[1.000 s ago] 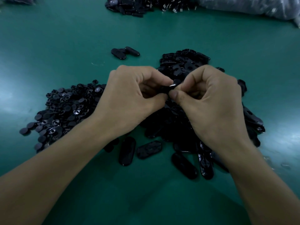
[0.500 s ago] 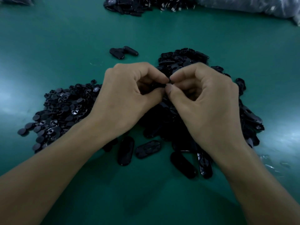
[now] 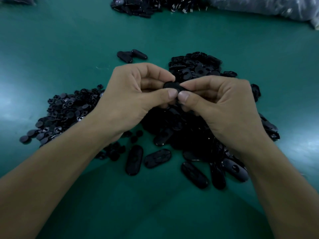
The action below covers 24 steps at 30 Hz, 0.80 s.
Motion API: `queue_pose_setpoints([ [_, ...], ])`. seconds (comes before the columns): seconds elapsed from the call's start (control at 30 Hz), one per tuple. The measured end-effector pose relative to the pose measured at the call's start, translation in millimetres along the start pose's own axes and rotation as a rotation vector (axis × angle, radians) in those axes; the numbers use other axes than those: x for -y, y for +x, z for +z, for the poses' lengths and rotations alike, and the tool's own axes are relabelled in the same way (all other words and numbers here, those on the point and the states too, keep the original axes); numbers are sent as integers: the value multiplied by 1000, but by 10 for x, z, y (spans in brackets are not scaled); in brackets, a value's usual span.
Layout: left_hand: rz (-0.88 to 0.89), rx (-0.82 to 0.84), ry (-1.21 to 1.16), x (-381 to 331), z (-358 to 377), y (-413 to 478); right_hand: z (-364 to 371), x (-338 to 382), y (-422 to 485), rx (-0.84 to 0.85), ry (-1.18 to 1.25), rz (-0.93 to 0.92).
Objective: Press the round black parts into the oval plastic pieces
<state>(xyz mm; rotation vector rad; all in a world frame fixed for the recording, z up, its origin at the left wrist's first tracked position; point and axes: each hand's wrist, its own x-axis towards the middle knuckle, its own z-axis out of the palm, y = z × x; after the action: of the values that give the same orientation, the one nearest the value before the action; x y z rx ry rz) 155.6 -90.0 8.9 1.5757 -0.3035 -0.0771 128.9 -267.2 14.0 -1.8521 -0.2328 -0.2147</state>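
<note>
Both hands work just above the heap of oval plastic pieces (image 3: 195, 69). The left hand (image 3: 131, 99) and right hand (image 3: 224, 104) pinch one black piece (image 3: 170, 85) between thumbs and forefingers. The round black parts (image 3: 65, 111) lie left of the heap on the bench (image 3: 69, 40). The parts look light, stiff and probably slippery: grip the edges, press at the centre.

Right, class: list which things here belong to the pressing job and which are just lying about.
Job: left hand, right hand, both pinching the held black piece; round-part pile; oval-piece pile.
Lying about: far pile, plastic bag.
</note>
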Motion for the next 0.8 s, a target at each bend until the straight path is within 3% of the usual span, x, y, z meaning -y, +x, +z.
queue_pose_setpoints([
  [0.47, -17, -30, 15, 7, 19, -7, 1, -5, -17, -24, -78, 8],
  [0.8, 66, -57, 108, 6, 13, -19, 56, -22, -25, -69, -138, -14],
])
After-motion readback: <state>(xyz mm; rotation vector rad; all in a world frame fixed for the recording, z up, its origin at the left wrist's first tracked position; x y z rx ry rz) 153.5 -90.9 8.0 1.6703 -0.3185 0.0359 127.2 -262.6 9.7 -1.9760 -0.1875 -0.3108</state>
